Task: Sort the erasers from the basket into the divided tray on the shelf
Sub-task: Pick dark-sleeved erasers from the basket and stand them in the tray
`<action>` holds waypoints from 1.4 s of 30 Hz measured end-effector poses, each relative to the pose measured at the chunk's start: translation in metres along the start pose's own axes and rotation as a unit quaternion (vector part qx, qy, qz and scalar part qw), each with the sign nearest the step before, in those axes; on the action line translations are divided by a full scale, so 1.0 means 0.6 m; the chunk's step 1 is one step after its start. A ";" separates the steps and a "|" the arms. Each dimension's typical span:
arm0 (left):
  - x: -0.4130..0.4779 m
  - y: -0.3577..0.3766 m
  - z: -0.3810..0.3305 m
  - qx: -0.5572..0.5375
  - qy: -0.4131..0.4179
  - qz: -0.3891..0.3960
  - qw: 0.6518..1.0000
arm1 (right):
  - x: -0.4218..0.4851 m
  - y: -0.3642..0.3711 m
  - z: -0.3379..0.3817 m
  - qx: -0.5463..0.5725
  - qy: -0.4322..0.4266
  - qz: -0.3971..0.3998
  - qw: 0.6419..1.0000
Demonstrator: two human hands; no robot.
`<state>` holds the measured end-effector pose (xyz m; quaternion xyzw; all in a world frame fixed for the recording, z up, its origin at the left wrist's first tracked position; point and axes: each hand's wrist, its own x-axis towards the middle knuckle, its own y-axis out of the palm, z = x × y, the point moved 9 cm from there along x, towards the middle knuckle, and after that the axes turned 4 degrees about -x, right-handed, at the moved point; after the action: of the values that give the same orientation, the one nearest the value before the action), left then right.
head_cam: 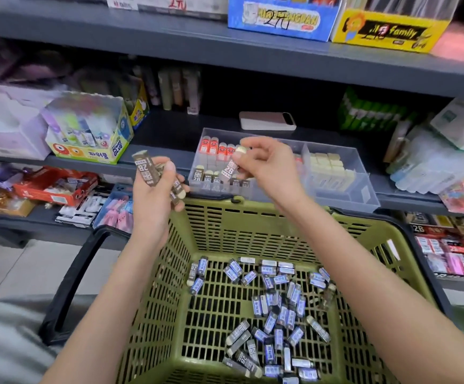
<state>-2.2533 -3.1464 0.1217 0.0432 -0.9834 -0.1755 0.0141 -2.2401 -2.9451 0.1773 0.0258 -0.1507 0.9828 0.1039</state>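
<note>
- a dark grey shelf (170,131) runs across the upper half of the view, crowded with boxed stationery; it carries the sorting target at standing reach.
- an olive-green slotted basket (225,225) fills the lower half from about 4 to 8 o'clock, just below the shelf edge, so each transfer is a short lift.
- a clear divided tray (364,200) sits on the shelf at 12 o'clock from the basket; its left compartment holds orange-sleeved and brown "2b" erasers stood on end, its right compartment pale yellow blocks.
- the left hand (153,195), at 10 o'clock from the basket, is clamped around a small bundle of brown erasers (146,169), apparently a ready supply.
- the right hand (264,164) hovers over the tray's left compartment, fingertips pinched on one brown-sleeved eraser (229,170) hanging cream end up, seemingly aimed at the matching row.
- dozens of loose erasers (275,309) lie scattered on the basket floor, small blocks in blue-grey or brown sleeves.
</note>
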 end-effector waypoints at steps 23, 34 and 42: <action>0.072 -0.001 0.006 0.114 0.040 0.015 0.993 | 0.055 0.121 0.049 -0.128 -0.099 0.061 0.985; 0.063 0.009 -0.008 0.289 0.144 0.034 0.946 | 0.069 0.102 0.052 -0.059 -0.021 0.080 0.995; 0.055 0.016 -0.008 0.301 0.143 0.045 0.942 | 0.060 0.043 -0.070 0.300 0.310 0.060 0.900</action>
<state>-2.2869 -3.1423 0.1298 0.0255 -0.9789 0.1377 0.1488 -2.2817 -2.9493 0.1327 -0.2598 0.1896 0.9440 0.0741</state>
